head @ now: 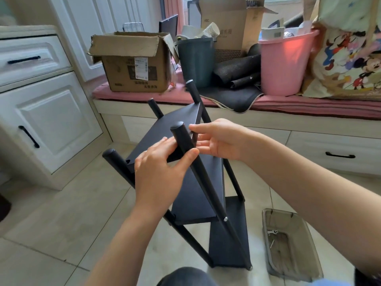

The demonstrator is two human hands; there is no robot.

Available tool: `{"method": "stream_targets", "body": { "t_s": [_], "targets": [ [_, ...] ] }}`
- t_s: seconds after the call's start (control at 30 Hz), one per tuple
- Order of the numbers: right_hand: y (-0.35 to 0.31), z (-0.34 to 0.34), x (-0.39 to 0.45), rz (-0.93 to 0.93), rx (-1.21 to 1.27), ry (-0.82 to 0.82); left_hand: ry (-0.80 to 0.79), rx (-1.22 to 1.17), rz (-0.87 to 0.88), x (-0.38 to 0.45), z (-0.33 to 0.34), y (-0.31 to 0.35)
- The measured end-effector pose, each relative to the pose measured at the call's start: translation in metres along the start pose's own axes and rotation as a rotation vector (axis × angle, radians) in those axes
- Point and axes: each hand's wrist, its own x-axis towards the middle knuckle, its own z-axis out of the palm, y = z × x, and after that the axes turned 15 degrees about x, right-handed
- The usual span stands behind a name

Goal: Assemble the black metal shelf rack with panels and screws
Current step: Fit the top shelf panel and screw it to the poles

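The rack (pixel 198 182) stands on the tiled floor at the centre of view, two panels already fixed between four black posts, with the post tops free. The move turns on the near right post (pixel 191 162): its long axis runs from its capped top at about 11 o'clock down to a silver screw (pixel 225 219) at 5 o'clock, where it meets the near edge of the upper panel (pixel 177 141).

The left hand (pixel 160 172) holds this post just under the cap, thumb pressed along its right side and fingers reaching behind it onto the panel's corner. The right hand (pixel 218 139) sits at 2 o'clock from that grip, close beside the post, fingers stretched out loosely toward the panel edge; whether a screw is pinched at the fingertips cannot be told, since they are hidden behind the post.

So the joint to be worked lies directly between the two hands, the left nearer and steadying, the right coming in from 3 o'clock. My guess is that a panel corner is being lined up with the post's hole for a screw.

A grey tray (pixel 288 244) with a small wrench lies on the floor at 4 o'clock, well apart from both hands.
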Motion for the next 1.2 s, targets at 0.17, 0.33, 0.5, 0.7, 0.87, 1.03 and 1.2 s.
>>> {"method": "stream_targets", "body": {
  "t_s": [0.17,0.33,0.5,0.7,0.87,1.03,1.2],
  "targets": [
    [0.001,0.001,0.006,0.026,0.043,-0.016,0.006,-0.035,-0.024,0.001,0.0,-0.003],
    [0.0,-0.011,0.004,0.008,0.099,-0.013,0.015,-0.027,0.011,0.0,0.005,0.007],
    [-0.003,-0.045,0.004,0.052,0.089,0.01,0.044,0.01,0.035,-0.001,0.013,0.013],
    [0.009,-0.148,-0.01,0.063,-0.021,0.165,0.064,-0.053,0.013,0.001,0.018,0.016],
    [0.045,-0.245,-0.023,0.064,-0.081,0.401,0.061,-0.065,0.008,-0.003,0.02,0.03],
    [0.11,-0.326,-0.028,0.188,-0.164,0.589,0.078,-0.026,0.002,-0.008,0.025,0.042],
    [0.177,-0.386,-0.013,0.278,-0.351,0.658,0.088,0.007,0.025,-0.009,0.031,0.045]
  ]
}}
